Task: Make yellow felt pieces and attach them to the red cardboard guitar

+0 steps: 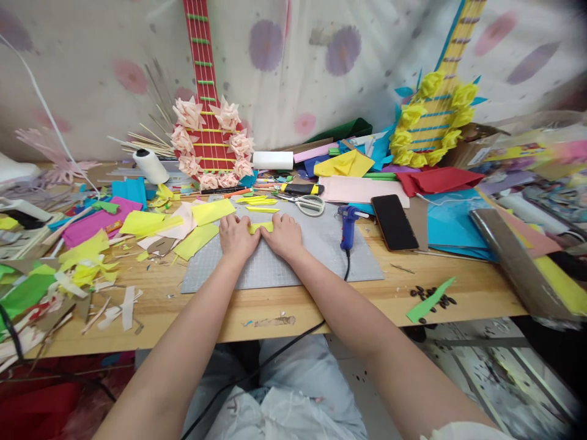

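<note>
— Look at the hands: both are down on the grey cutting mat (275, 269), close together, with a small yellow paper strip (260, 227) pinned between them.

— Pinched, or just pressed?

— Pressed, I'd say. The left hand (236, 237) has its fingers curled over one end and the right hand (285, 236) covers the other; only the middle of the strip shows. Held flat like that, it can't slide on the mat while a crease is worked in.

— And the tools?

— All parked within reach of the mat. The scissors (307, 205) lie at its far edge, and the blue glue gun (347, 225) stands on its right side, nozzle kept off the paper. A black phone (393, 222) lies just right of the mat, out of the way.

— More yellow pieces?

— Yes, loose yellow strips (259, 201) at the far edge, and bigger yellow sheets (202, 226) off the mat's left side, probably stock.

— Behind it?

— A red paper guitar (207, 131) ringed with pink paper flowers stands against the curtain, beyond the mat.
</note>
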Available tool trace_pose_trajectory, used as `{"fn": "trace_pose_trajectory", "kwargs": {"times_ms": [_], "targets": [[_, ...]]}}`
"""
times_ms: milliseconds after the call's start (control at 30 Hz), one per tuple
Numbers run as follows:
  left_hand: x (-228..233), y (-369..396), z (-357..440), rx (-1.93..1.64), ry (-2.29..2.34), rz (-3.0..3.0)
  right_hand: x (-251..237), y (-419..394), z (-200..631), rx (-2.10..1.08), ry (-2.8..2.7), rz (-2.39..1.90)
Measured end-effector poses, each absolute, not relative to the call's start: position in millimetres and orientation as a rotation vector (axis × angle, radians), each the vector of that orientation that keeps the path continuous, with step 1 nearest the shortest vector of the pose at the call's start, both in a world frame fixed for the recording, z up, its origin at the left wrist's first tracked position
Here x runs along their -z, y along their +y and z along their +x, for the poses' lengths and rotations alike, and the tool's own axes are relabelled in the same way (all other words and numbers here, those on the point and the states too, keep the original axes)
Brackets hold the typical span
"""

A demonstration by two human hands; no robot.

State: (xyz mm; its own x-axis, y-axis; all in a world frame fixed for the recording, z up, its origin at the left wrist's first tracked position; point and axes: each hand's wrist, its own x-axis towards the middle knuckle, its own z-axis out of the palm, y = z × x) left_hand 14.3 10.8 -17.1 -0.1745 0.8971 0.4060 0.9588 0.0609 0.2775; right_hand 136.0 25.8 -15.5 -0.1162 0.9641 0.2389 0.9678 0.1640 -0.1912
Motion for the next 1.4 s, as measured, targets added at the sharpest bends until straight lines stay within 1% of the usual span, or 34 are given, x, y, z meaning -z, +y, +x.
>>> {"fn": "trace_pose_trajectory", "kwargs": {"times_ms": [333,500,633,833,1000,1100,1267,1400], "targets": [[16.1,2.4,11.7,0.735,-2.246,-1.932,14.3,22.9,141.0,0.027,-2.188,-1.874],[16.1,2.5,6.2,0.712,-2.328,-1.942,13.2,24.8,145.1,-0.04,-2.211,-1.889],[16.8,3.8,2.9,0.726,-2.302,-2.01,9.3,24.3,146.0,-0.106,-2.213,-1.866],[19.5,9.2,-3.2,0.951,-2.333,-2.025,10.8,30.1,152.5,-0.233,-2.179,-1.798],[19.6,8.7,-6.6,1.073,-2.338,-2.072,18.8,43.2,165.5,-0.465,-1.961,-1.695],[19.2,7.5,-7.7,1.112,-2.314,-2.112,19.7,46.5,169.8,-0.526,-1.834,-1.655],[21.1,7.5,-8.5,1.125,-2.272,-2.137,18.5,43.0,167.1,-0.496,-1.886,-1.587],[23.4,7.9,-8.0,1.0,-2.165,-2.217,18.3,39.0,163.8,-0.4,-2.04,-1.584]]}}
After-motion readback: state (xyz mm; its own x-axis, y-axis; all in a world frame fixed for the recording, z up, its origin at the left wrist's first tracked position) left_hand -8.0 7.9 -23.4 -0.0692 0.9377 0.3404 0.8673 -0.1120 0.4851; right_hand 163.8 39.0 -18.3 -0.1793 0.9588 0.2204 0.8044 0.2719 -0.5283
